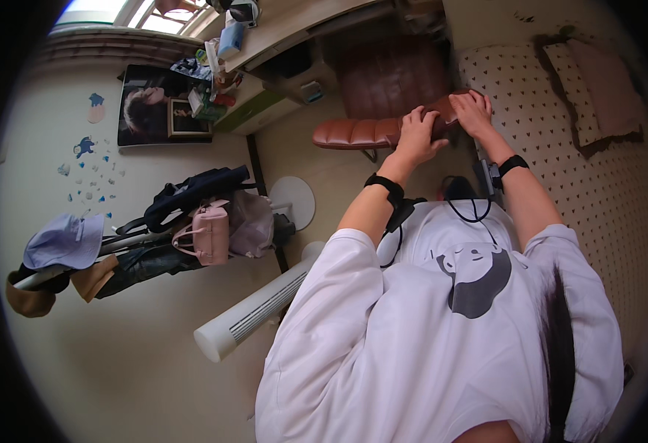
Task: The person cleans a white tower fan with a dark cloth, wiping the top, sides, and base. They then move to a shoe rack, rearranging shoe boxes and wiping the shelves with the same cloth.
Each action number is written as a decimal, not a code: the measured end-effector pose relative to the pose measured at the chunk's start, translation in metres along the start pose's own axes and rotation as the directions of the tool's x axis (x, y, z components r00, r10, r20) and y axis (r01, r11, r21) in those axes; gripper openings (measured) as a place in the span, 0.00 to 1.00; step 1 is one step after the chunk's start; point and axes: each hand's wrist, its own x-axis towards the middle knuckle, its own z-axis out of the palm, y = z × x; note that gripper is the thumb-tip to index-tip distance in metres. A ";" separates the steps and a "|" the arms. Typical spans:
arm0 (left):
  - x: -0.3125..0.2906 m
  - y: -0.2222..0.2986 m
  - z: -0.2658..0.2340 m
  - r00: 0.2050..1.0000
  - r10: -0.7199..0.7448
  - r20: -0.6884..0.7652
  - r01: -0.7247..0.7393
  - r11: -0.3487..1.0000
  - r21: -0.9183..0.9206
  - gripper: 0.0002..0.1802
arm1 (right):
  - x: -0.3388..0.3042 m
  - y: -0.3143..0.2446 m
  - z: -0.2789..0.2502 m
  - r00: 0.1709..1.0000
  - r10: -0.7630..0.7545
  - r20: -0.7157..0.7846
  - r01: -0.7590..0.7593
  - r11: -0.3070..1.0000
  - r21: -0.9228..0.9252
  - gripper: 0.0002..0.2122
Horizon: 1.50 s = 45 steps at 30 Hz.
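A reddish-brown padded leather chair [353, 134] stands in front of me, its backrest toward me and its seat beyond, at the desk. My left hand [417, 133] is on the top of the backrest, with its fingers bent over the padding and the thumb apart. Farther right, my right hand [473, 114] wraps over the backrest's right end. Both hands touch the chair, and their fingertips are partly hidden on its far side. Each wrist wears a black strap.
The desk [294, 37] runs beyond the chair. To the right lies a bed [516, 96] with a patterned cover. On the left are a coat rack holding a pink handbag [211, 232] and a lavender hat [64, 241], a white tower fan [254, 303] and a framed picture [145, 111].
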 end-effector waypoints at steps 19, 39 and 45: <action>-0.065 -0.069 -0.096 0.952 -0.277 0.128 0.210 0.898 0.387 0.69 | -0.042 -0.134 0.013 0.874 -0.469 0.125 0.449 0.880 0.157 0.25; -0.083 -0.108 -0.078 0.870 -0.494 0.014 0.390 0.704 0.594 0.49 | 0.004 -0.126 0.037 0.946 -0.234 0.225 0.205 0.968 0.146 0.14; -0.081 -0.109 -0.083 0.836 -0.546 0.048 0.416 0.690 0.592 0.49 | -0.001 -0.125 0.022 0.921 -0.312 0.234 0.292 0.949 0.116 0.14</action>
